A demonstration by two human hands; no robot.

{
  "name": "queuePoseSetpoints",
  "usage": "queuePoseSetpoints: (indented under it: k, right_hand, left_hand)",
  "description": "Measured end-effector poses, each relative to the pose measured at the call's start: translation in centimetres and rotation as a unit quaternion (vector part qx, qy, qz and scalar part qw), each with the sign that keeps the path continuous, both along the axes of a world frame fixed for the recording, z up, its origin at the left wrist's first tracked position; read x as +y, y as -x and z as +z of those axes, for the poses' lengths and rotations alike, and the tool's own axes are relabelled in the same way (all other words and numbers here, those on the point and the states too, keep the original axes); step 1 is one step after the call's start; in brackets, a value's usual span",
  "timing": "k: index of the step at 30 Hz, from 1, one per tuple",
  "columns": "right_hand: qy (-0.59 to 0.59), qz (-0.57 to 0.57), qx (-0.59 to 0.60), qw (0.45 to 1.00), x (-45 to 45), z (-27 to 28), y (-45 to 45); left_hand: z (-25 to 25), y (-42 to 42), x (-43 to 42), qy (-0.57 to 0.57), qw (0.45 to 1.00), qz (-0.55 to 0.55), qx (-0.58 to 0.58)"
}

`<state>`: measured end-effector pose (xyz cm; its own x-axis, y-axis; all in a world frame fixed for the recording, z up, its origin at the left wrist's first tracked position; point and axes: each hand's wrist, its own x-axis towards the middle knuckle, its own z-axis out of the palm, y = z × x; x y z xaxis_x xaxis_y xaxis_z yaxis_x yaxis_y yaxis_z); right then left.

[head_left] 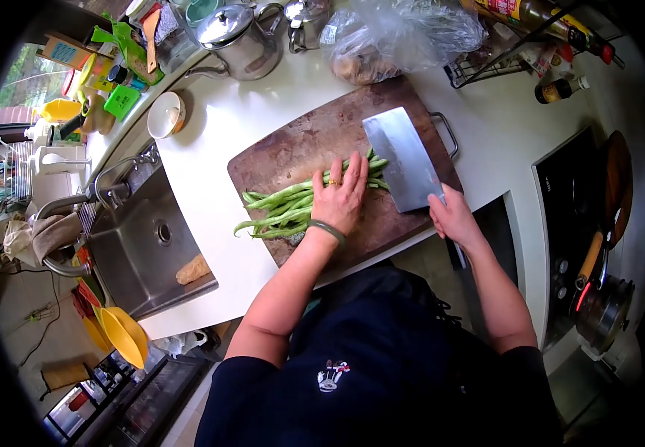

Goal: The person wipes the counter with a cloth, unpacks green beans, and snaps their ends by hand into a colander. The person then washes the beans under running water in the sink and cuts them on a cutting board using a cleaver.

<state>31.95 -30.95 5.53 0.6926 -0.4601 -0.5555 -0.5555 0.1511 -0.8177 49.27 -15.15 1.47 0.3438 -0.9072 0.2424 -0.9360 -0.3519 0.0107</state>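
Observation:
A bunch of long green beans [277, 211] lies across a dark wooden cutting board [300, 140], with ends hanging past its left side. My left hand [339, 197] is laid over the bunch near its right end, fingers curved and pressing the beans against the board. In my right hand [454, 214] is the handle of a broad cleaver [403, 158]. Its blade stands just right of the bean ends and close to my left fingertips. Whether the edge touches the beans or the board I cannot tell.
To the left is a sink [151, 264] with a tap. A bowl [166, 115], steel kettle [236, 43] and plastic bags [404, 37] stand behind the board. On the right are a small bottle [561, 89] and a stove [568, 201].

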Motion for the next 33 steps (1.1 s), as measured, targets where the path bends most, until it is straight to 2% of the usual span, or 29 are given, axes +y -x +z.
queuePoseSetpoints:
  k: [4,8,11,12,14,17,22,24,25,27,29,32,33]
  right_hand:
    - [-0.019,-0.018,0.007,1.000,0.3,-1.0,-2.0]
    - [0.023,-0.033,-0.022,0.999,1.0,-1.8,-3.8]
    - [0.123,-0.014,-0.043,0.991,0.2,-4.5,-5.0]
    - [0.124,-0.018,-0.047,0.991,0.2,-4.6,-5.0]
    - [0.201,-0.011,-0.055,0.978,0.3,-4.7,-5.1]
    - [0.230,0.015,-0.022,0.973,-0.1,-3.9,-4.1]
    - [0.245,0.015,0.002,0.969,0.0,-3.0,-2.5]
    - [0.436,-0.005,-0.110,0.893,0.1,-3.2,-1.7]
    - [0.340,-0.019,-0.074,0.937,0.5,-1.3,-1.6]
    - [0.297,-0.021,-0.053,0.953,1.4,0.6,-1.1]
    - [0.220,-0.034,-0.033,0.974,2.4,1.0,-0.3]
    - [0.242,-0.016,-0.067,0.968,3.8,-0.7,0.7]
    - [0.241,-0.006,-0.067,0.968,4.1,-1.2,0.9]
  left_hand:
    - [0.3,0.1,-0.1,-0.005,1.000,0.010,-0.012]
    - [0.0,0.2,0.0,-0.008,1.000,0.003,-0.011]
    - [0.2,0.2,0.0,-0.001,1.000,0.002,0.002]
    - [0.4,0.2,0.0,0.000,1.000,-0.001,-0.003]
    - [0.8,0.2,0.4,-0.028,0.999,-0.014,-0.020]
    - [0.8,0.1,1.3,-0.017,0.999,-0.042,-0.003]
    - [0.8,-0.5,1.0,-0.017,0.999,-0.005,0.043]
    - [0.8,-0.5,0.8,-0.019,0.997,0.011,0.069]
    - [0.6,-0.5,0.8,-0.023,0.998,0.011,0.050]
    - [1.1,-0.4,0.7,-0.027,0.999,0.008,0.032]
    - [2.2,-0.2,0.6,-0.017,0.995,0.018,0.098]
    - [1.2,0.0,0.8,0.045,0.985,0.051,0.158]
    - [1.0,0.0,0.5,0.056,0.986,0.061,0.145]
